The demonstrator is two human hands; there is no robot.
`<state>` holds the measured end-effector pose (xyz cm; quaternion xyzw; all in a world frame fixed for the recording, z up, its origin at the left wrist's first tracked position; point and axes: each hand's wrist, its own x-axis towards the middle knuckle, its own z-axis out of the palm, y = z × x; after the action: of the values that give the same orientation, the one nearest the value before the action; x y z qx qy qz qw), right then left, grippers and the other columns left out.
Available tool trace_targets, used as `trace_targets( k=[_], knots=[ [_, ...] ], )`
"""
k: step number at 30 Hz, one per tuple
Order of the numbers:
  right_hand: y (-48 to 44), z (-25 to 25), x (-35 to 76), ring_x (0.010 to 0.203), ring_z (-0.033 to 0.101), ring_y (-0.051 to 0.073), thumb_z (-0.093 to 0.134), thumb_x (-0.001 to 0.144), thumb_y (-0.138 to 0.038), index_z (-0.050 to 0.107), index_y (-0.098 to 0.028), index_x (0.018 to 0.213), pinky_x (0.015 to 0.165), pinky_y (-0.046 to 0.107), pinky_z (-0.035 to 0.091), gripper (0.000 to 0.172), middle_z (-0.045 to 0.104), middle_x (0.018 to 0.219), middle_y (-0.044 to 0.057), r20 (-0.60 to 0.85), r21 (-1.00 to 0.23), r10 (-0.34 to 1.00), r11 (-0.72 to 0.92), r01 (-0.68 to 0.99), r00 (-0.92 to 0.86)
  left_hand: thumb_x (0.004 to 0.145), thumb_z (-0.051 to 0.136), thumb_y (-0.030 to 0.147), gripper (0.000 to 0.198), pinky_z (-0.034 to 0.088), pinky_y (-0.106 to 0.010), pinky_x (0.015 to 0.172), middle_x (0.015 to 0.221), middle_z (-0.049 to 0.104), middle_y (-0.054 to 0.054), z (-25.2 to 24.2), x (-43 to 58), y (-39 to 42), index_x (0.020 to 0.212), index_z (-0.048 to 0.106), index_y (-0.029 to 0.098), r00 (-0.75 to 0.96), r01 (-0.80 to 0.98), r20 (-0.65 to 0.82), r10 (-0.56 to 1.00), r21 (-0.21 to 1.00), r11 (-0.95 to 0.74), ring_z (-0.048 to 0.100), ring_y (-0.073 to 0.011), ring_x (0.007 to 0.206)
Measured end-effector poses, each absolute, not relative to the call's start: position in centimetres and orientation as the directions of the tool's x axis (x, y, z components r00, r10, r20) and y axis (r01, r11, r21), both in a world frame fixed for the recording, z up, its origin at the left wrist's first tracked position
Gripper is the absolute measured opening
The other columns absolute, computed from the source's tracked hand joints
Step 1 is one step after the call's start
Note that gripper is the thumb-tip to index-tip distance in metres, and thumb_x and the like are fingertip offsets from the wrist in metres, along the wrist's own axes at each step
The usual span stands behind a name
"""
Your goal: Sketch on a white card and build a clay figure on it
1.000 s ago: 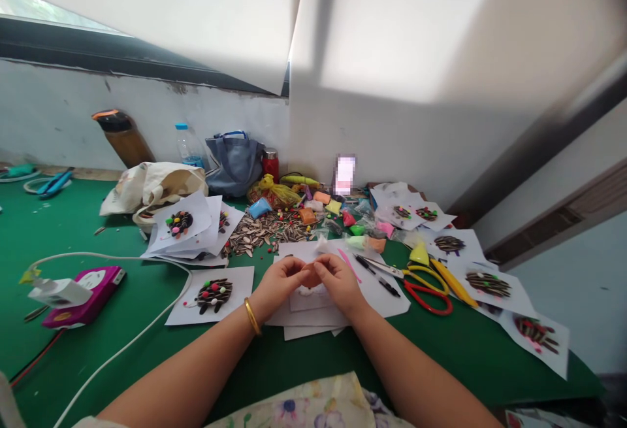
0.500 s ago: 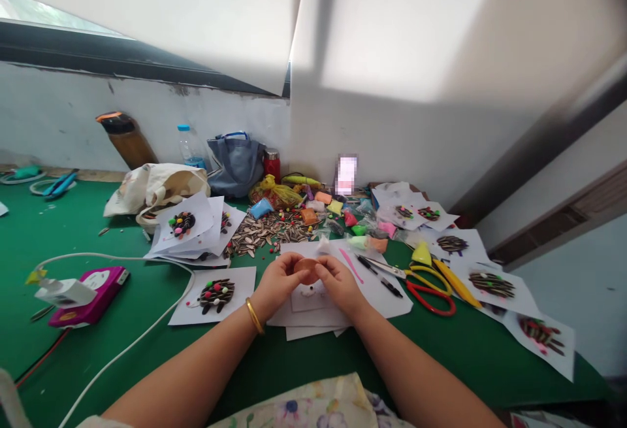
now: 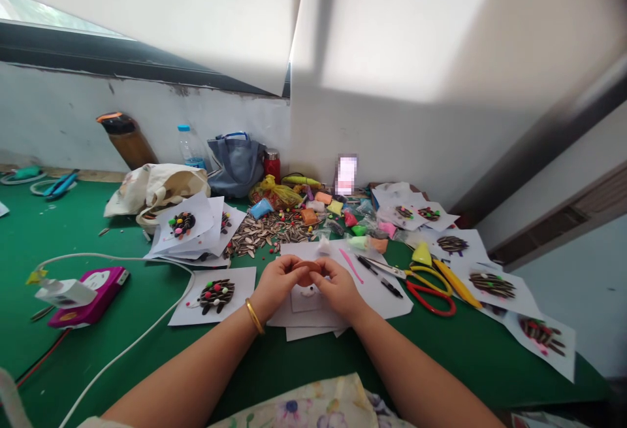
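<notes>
Between my two hands is a flat, round piece of brown modelling clay (image 3: pixel 307 272). My left hand (image 3: pixel 280 286) pinches its left edge, thumb in front and fingers behind. On the right edge, my right hand (image 3: pixel 339 289) grips it the same way. Both hands hover over a stack of white paper (image 3: pixel 382 304). Under the clay lies a small white card (image 3: pixel 304 302) with a drawn mark, partly hidden by my hands. A pink clay strip (image 3: pixel 351 266) and a black pen (image 3: pixel 379 276) rest on the paper to the right.
Scissors (image 3: pixel 431 289) with red and yellow handles lie right. Sunflower seeds (image 3: pixel 257 233) and clay packets (image 3: pixel 309 216) spread behind my hands. A seed hedgehog picture (image 3: pixel 215 296) is at left, near a white cable (image 3: pixel 147 334) and purple power strip (image 3: pixel 91 296). A phone (image 3: pixel 346 174) leans against the wall.
The clay disc has tipped flatter and shows less of its face. My fingers have shifted slightly around its edges, with the right hand moving a little left. Everything else stays put.
</notes>
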<state>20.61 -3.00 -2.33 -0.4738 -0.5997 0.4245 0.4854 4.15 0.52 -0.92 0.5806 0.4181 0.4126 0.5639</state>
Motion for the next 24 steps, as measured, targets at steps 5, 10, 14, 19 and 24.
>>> trace_targets(
  k=[5,10,14,19,24],
  knots=[
    [-2.74,-2.63,20.73,0.08,0.061,0.019,0.06,0.084,-0.04,0.062,-0.018,0.093,0.073,0.031,0.048,0.023,0.066,0.085,0.003,0.167,-0.975,0.986,0.168,0.144,-0.018,0.076,0.068,0.048,0.038,0.051,-0.031,0.074,0.091,0.071,-0.008,-0.88,4.02,0.68,0.094,0.069,0.014,0.276,-0.033,0.016,0.961,0.999,-0.007,0.065,-0.0196,0.08],
    [-2.8,-2.45,20.66,0.083,0.061,0.019,0.064,0.081,-0.036,0.063,-0.018,0.095,0.074,0.03,0.048,0.023,0.066,0.088,0.003,0.148,-0.973,0.986,0.158,0.169,-0.074,0.072,0.072,0.049,0.037,0.051,-0.029,0.073,0.083,0.07,-0.006,-0.8,3.91,0.7,0.084,0.069,0.014,0.245,-0.002,0.015,0.969,1.0,-0.015,0.063,-0.0189,0.078],
    [-2.66,-2.41,20.76,0.083,0.059,0.019,0.06,0.082,-0.036,0.063,-0.018,0.096,0.076,0.031,0.047,0.022,0.066,0.089,0.002,0.166,-0.968,0.986,0.166,0.188,-0.019,0.078,0.063,0.057,0.051,0.053,-0.033,0.075,0.093,0.07,-0.008,-0.95,4.1,0.55,0.106,0.066,0.014,0.289,-0.12,-0.036,0.957,0.99,0.073,0.065,-0.0193,0.08],
    [-2.67,-2.62,20.74,0.079,0.058,0.018,0.059,0.082,-0.035,0.062,-0.018,0.093,0.071,0.029,0.047,0.02,0.064,0.084,0.002,0.153,-0.97,0.988,0.155,0.185,-0.025,0.071,0.073,0.048,0.037,0.05,-0.027,0.068,0.079,0.068,-0.004,-1.26,4.11,0.79,0.084,0.067,0.015,0.249,-0.053,-0.014,0.968,0.998,0.028,0.062,-0.0166,0.072],
    [-2.74,-2.84,20.51,0.078,0.06,0.018,0.057,0.083,-0.033,0.062,-0.018,0.092,0.07,0.03,0.047,0.018,0.065,0.083,0.001,0.141,-0.971,0.988,0.15,0.186,-0.061,0.075,0.069,0.045,0.033,0.051,-0.028,0.07,0.081,0.069,-0.006,-1.32,3.93,0.88,0.087,0.07,0.014,0.252,-0.024,0.013,0.968,1.0,-0.007,0.063,-0.0174,0.074]
  ],
)
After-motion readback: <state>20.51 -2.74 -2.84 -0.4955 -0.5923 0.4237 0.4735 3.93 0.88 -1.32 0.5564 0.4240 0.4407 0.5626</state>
